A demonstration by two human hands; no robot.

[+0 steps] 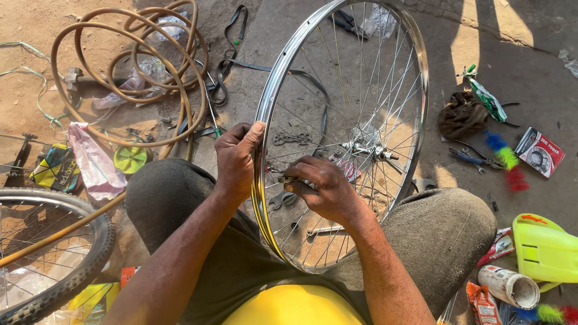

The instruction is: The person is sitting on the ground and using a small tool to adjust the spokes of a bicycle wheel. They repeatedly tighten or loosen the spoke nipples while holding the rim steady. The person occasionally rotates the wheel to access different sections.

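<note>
A bare chrome bicycle wheel rim (421, 78) with thin spokes stands upright between my knees, its hub (368, 150) in the middle. My left hand (238, 159) grips the rim's left side from outside. My right hand (322, 189) reaches in among the spokes and pinches a small metal spoke tool (287, 179) against a spoke near the rim. Flat wrenches (289, 139) lie on the ground behind the spokes.
A coiled tan hose (129, 66) and black rubber strips (232, 60) lie at the far left. A tyred wheel (72, 265) sits at the lower left. Pliers (475, 159), a dark rag (460, 114), a small box (540, 151), a can (512, 287) and a yellow-green plastic piece (545, 247) are at the right.
</note>
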